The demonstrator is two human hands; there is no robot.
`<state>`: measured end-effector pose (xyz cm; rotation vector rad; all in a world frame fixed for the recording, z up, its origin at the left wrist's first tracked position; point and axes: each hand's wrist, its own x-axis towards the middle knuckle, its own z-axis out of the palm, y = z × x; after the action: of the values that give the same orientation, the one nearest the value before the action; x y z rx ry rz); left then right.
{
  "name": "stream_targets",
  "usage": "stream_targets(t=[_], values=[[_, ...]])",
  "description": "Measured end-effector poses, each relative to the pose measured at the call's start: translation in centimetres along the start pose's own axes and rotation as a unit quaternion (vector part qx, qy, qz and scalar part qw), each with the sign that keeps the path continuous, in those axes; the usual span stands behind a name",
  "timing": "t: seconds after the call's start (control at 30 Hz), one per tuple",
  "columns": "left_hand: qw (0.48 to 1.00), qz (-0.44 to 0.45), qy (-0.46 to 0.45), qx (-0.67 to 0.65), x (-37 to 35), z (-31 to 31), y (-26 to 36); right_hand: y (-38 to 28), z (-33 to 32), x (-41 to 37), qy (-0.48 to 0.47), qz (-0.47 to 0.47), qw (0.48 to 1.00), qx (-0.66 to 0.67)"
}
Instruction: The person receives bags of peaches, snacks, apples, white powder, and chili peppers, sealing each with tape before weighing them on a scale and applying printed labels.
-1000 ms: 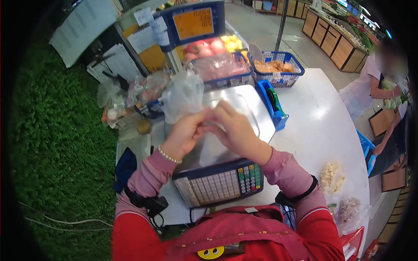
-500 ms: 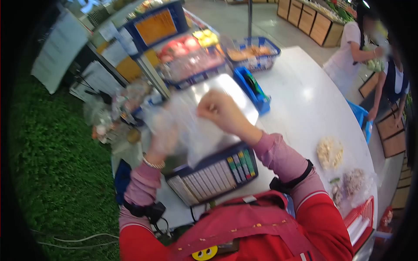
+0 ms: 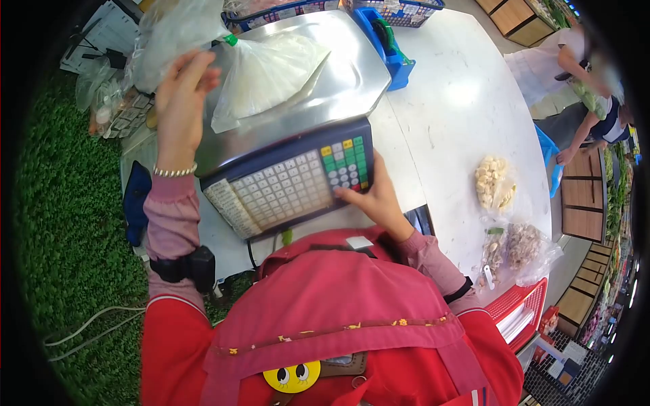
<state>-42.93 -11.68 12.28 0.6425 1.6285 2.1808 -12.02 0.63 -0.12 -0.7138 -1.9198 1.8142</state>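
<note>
A clear plastic bag (image 3: 264,68) with pale contents, tied with a green band, lies on the steel platter (image 3: 338,74) of a weighing scale. My left hand (image 3: 181,101) is raised at the platter's left edge, fingers spread, its tips just beside the bag's tied neck and holding nothing. My right hand (image 3: 374,197) rests at the right end of the scale's keypad (image 3: 284,186), fingertips on the coloured keys.
A blue tape dispenser (image 3: 389,40) stands behind the scale. Two bags of produce (image 3: 493,183) (image 3: 525,245) lie on the white counter (image 3: 460,101), with a red basket (image 3: 521,311) at its near edge. Two people (image 3: 582,68) stand at the right. Green turf (image 3: 61,203) covers the left.
The bag both hands held over the scale now lies tied on the platter. My right hand dropped to the keypad; my left hand let go. The view tilted down.
</note>
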Motion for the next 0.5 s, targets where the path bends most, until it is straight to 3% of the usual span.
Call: stream_targets(t=[0.03, 0.1, 0.23, 0.3, 0.37, 0.43, 0.5], values=[[0.999, -0.006, 0.044, 0.016, -0.8, -1.9, -0.1, 0.5, 0.0, 0.1, 0.001, 0.000, 1.000, 0.000], [0.995, 0.005, 0.094, 0.042, -2.7, -5.7, 0.0, 1.7, 0.0, 0.4, 0.025, -0.058, 0.990, -0.128], [0.970, -0.003, 0.231, 0.078, -7.7, -13.8, -3.2, 0.9, 0.5, 0.3, 0.024, -0.019, 0.998, -0.057], [0.966, -0.019, 0.209, 0.151, -11.1, -17.1, -7.3, 0.6, 0.9, 0.3, 0.032, 0.030, 0.998, 0.046], [0.953, -0.065, 0.218, 0.200, -14.6, -17.4, -11.4, 1.4, 1.0, 0.5, 0.046, 0.004, 0.999, -0.006], [0.880, 0.079, 0.200, 0.424, -17.3, -16.5, -14.5, 1.5, 1.2, 0.7, 0.063, -0.024, 0.996, -0.057], [0.878, 0.083, 0.175, 0.439, -17.7, -15.5, -14.2, 0.9, 1.4, 0.4, 0.070, -0.035, 0.996, -0.051]])
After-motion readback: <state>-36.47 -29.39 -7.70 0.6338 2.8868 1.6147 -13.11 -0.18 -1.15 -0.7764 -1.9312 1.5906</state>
